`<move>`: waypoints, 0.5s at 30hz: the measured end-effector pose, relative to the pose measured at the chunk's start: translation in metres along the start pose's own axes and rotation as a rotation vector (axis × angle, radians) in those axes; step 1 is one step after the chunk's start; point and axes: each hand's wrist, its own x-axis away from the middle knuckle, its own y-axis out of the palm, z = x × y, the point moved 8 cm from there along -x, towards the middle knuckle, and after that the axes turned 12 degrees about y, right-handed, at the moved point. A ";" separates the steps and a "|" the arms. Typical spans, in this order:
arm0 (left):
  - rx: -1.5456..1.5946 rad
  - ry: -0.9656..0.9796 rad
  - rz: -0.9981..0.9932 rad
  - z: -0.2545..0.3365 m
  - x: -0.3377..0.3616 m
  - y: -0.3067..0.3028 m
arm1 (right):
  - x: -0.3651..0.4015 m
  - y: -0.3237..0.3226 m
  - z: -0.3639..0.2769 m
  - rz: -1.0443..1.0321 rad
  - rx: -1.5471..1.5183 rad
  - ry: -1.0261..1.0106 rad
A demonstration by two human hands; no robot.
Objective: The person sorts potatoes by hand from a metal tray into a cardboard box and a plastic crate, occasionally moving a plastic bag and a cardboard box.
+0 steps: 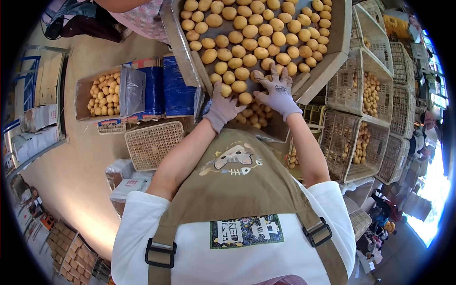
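Many round yellow fruits (250, 31) lie on a grey sorting tray (190, 71) with raised sides. Both my hands wear pale gloves and rest at the tray's narrow near end. My left hand (223, 108) lies at the left corner, fingers stretched beside a yellow fruit (226, 90). My right hand (278, 94) is spread at the right corner, its fingertips among the fruits and its index finger right at one of them. Between my hands, a single fruit (245, 98) sits at the tray's lip. Below it, more fruits (254, 118) fill a container partly hidden by my apron.
Left stands a lined box (124, 90) of fruits, near a blue-wrapped stack (178, 88) and an upturned plastic crate (154, 145). Stacked crates (343, 85) with fruits line the right. Another person (140, 19) stands at the tray's far left. A rack (59, 95) is farther left.
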 end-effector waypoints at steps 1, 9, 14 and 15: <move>0.007 -0.007 -0.002 -0.001 -0.001 -0.001 | -0.001 0.001 0.000 0.005 -0.007 0.001; -0.008 -0.008 -0.028 -0.001 -0.003 -0.002 | -0.006 -0.007 0.006 0.065 -0.035 -0.013; -0.030 0.017 -0.017 -0.001 -0.003 -0.002 | -0.024 -0.032 0.012 0.214 -0.197 -0.036; -0.030 0.013 -0.009 -0.002 -0.003 0.000 | -0.037 -0.045 0.014 0.225 -0.332 0.010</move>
